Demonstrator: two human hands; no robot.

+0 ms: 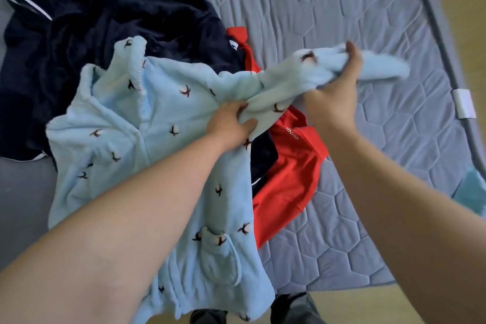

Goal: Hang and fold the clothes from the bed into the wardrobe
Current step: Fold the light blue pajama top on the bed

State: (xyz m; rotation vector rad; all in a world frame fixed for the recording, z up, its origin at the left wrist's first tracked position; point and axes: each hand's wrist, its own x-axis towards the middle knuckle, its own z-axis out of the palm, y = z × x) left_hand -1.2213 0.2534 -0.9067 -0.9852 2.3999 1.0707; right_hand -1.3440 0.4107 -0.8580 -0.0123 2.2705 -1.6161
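Observation:
A light blue fleece pajama top (126, 144) with small dark embroidered motifs lies spread on the bed, its pocket near the front edge. My left hand (231, 121) grips the fabric where the sleeve joins the body. My right hand (339, 87) grips the sleeve (294, 73) farther out, near its cuff, and holds it stretched to the right above the bed. Under the top lie a red shirt (289, 179) with small white lettering and a pile of dark navy clothes (105, 21) with white stripes.
The bed has a grey-blue quilted cover (368, 21) with a piped edge at the right. A white clip (464, 102) sits on that edge. A bit of turquoise cloth (473, 192) shows at the far right. Light wooden floor lies beyond the bed.

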